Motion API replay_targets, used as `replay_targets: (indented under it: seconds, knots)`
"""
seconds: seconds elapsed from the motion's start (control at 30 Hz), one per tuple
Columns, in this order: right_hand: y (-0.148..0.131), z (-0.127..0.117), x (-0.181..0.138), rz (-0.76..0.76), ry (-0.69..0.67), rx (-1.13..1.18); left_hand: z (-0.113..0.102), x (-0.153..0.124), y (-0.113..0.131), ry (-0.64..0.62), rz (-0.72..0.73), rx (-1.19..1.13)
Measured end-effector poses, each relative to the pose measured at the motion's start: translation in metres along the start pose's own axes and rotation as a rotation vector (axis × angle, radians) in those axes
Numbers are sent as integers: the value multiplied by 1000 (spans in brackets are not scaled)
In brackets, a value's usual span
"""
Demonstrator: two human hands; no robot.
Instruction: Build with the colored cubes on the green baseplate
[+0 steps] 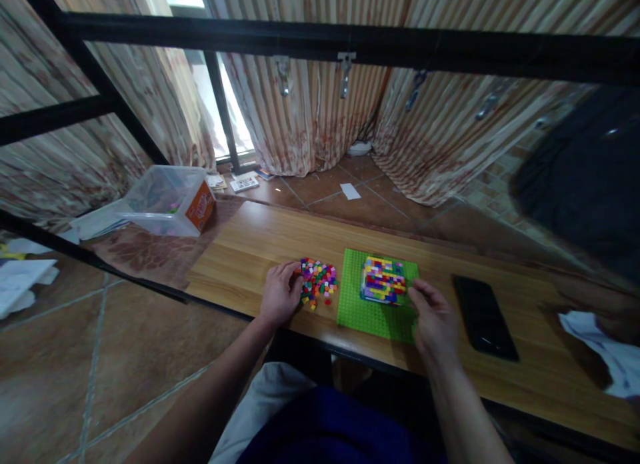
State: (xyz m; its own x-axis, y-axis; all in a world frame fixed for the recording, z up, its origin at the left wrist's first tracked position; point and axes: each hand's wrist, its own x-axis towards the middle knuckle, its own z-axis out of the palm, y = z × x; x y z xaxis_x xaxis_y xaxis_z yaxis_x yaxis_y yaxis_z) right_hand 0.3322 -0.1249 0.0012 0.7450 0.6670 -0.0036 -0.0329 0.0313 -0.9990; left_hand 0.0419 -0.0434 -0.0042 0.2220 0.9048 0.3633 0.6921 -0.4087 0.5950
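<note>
A green studded baseplate (355, 304) lies on the wooden table, bearing a block built of many coloured small bricks (384, 279). To its left is a loose pile of small coloured bricks (319, 281). My left hand (281, 294) rests at the left edge of this pile, fingers bent and somewhat apart, the fingertips touching or close to the nearest bricks. Over the baseplate's right edge, my right hand (434, 317) has thumb and forefinger pinched together just beside the brick block. Whatever sits in that pinch is too small to make out.
A black phone (486, 316) lies right of the baseplate on the table (240, 251), with crumpled white paper (605, 351) farther right. A clear plastic bin (165, 201) stands on the floor at left. A black metal bar (320, 41) with hanging clips crosses in front of the curtains.
</note>
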Motion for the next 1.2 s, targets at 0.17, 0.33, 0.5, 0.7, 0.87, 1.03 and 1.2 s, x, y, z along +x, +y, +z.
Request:
replay_targets:
  seconds: [0.17,0.33,0.5,0.7,0.87,1.03,1.2]
  knots:
    - [-3,8,5,11,-61,-219,0,0,-1,10,-1,0]
    - [-2,14,6,-36,-92,-346,0,0,0,4,7,2]
    - [1,15,4,-81,-97,-284,-1,-1,2,2,7,0]
    - [3,17,2,-121,-92,-283,0,-1,-1,11,6,-1]
    - [0,12,0,-137,-105,-311,0,-1,0,17,10,-12]
    - [-21,17,-31,-563,-32,-602,0,-1,2,17,12,-21]
    - [-20,49,-78,-743,-469,-657,0,-1,3,25,-4,-25]
